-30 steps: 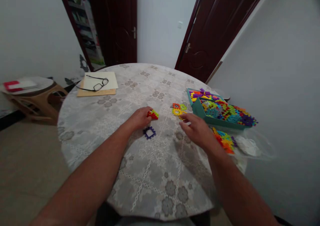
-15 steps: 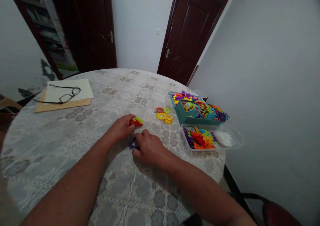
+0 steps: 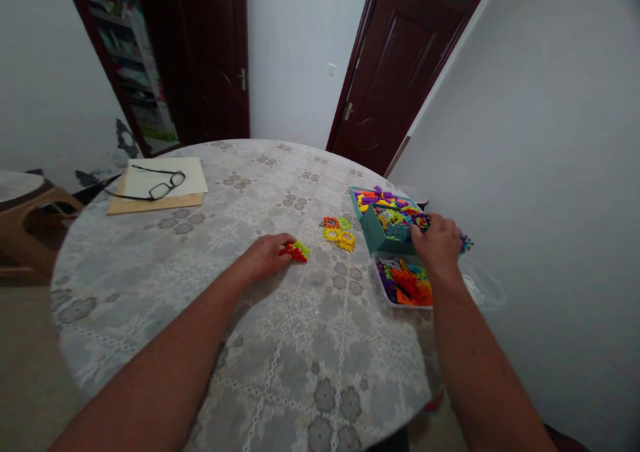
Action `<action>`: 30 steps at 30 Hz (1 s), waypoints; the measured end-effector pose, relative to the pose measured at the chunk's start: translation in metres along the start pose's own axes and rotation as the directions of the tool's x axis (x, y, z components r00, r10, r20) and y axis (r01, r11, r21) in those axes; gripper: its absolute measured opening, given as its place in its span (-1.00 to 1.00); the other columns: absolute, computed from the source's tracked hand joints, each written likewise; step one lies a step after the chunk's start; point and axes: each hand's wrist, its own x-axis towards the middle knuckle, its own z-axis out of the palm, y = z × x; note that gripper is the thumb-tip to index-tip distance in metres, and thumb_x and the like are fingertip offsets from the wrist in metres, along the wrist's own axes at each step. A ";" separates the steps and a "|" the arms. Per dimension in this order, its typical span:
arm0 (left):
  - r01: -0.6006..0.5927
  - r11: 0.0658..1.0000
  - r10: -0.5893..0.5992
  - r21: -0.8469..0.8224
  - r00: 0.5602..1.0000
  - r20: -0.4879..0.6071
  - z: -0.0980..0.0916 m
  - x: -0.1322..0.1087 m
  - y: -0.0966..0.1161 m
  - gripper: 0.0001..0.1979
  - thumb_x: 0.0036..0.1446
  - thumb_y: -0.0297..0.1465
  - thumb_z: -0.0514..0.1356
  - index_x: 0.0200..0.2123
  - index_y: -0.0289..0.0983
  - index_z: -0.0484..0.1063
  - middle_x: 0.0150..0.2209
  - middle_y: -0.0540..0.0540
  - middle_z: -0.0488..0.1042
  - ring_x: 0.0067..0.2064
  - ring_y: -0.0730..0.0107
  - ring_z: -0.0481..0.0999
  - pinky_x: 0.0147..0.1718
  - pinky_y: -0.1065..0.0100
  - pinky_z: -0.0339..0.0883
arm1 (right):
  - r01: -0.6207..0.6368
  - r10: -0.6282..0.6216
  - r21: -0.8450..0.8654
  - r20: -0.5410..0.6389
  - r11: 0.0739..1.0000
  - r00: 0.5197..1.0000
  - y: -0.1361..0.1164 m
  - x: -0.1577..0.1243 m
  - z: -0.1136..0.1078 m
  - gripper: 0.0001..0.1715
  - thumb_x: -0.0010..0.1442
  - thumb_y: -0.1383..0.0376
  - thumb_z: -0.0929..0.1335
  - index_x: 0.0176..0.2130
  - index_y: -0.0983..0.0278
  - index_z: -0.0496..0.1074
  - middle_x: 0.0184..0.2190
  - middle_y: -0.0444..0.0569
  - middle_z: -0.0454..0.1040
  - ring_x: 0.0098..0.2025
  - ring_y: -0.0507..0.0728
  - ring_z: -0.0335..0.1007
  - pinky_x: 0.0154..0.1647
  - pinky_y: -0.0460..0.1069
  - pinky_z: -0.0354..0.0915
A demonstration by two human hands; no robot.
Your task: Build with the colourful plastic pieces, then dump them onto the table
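My left hand (image 3: 267, 257) rests on the patterned tablecloth, closed on a stack of red and green toy pieces (image 3: 299, 251). Over the teal box (image 3: 383, 239) on the right, my right hand (image 3: 439, 242) reaches in among colourful pieces; dark purple ones show at its fingertips, and its grip on them is unclear. A clear tray (image 3: 380, 292) of purple, red and orange pieces lies just in front of that box, partly behind my right wrist. Between my hands and farther back, several joined yellow, orange and green pieces (image 3: 340, 235) lie on the cloth.
Eyeglasses (image 3: 160, 190) lie on papers (image 3: 193, 172) at the table's far left. Behind the teal box is an open teal lid (image 3: 357, 202) holding more pieces. A clear lid (image 3: 493, 285) sits beyond my right wrist. A wooden stool (image 3: 30, 222) stands at the left.
My right hand has moved from beside my left hand to the teal box. The dark purple piece it held near the table's middle is gone from there. The view has shifted slightly.
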 end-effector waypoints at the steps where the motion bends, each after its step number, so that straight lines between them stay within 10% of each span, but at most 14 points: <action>1: -0.010 1.000 0.011 -0.014 1.000 0.016 0.000 -0.001 0.001 -0.68 0.17 -0.41 0.22 -0.01 -0.15 0.60 -0.05 -0.20 0.67 -0.08 0.06 0.61 -0.01 0.13 0.37 | -0.012 0.012 -0.013 0.008 1.000 1.000 0.003 0.001 0.001 -0.45 0.34 0.10 0.37 0.19 0.36 0.45 0.08 0.39 0.47 0.13 0.48 0.36 0.12 0.32 0.30; 8: -0.010 0.999 0.011 -0.037 0.999 0.031 0.004 -0.002 -0.003 -0.63 0.18 -0.41 0.23 0.06 -0.13 0.58 0.04 -0.20 0.66 -0.02 0.05 0.61 0.03 0.11 0.38 | 0.245 -0.263 0.431 -0.018 0.868 0.964 -0.056 -0.039 -0.011 -0.64 0.42 0.16 0.28 0.06 0.29 0.50 -0.02 0.21 0.55 0.00 0.30 0.47 0.14 0.20 0.35; 12: 0.005 0.999 -0.002 -0.052 0.999 0.053 0.004 -0.002 -0.004 -0.55 0.17 -0.40 0.24 0.14 -0.17 0.54 0.09 -0.21 0.64 0.01 0.10 0.62 0.07 0.14 0.40 | 0.265 -0.581 0.713 0.239 0.649 0.778 -0.125 -0.090 -0.010 -0.57 0.38 0.21 0.35 0.18 0.31 0.46 0.10 0.18 0.52 -0.18 0.15 0.51 0.01 0.08 0.44; 18: -0.044 0.997 0.047 -0.061 0.998 0.048 0.002 0.003 -0.009 -0.55 0.15 -0.30 0.25 0.13 -0.15 0.56 0.03 -0.15 0.68 0.01 0.08 0.64 0.07 0.17 0.42 | 0.224 -0.622 0.666 0.450 0.712 0.641 -0.198 -0.122 0.017 -0.50 0.31 0.29 0.39 0.21 0.34 0.43 0.09 0.17 0.52 0.15 0.24 0.44 0.21 0.09 0.34; 30: 0.036 0.984 -0.003 -0.175 0.982 0.187 0.004 0.004 -0.005 -0.27 0.11 -0.06 0.31 0.31 -0.20 0.40 -0.16 -0.15 0.67 -0.22 0.15 0.61 -0.18 0.21 0.47 | 0.312 -0.621 0.573 0.487 0.758 0.614 -0.176 -0.111 -0.013 -0.75 0.34 0.17 0.36 -0.05 0.26 0.45 -0.06 0.10 0.58 -0.08 0.22 0.49 -0.12 0.04 0.34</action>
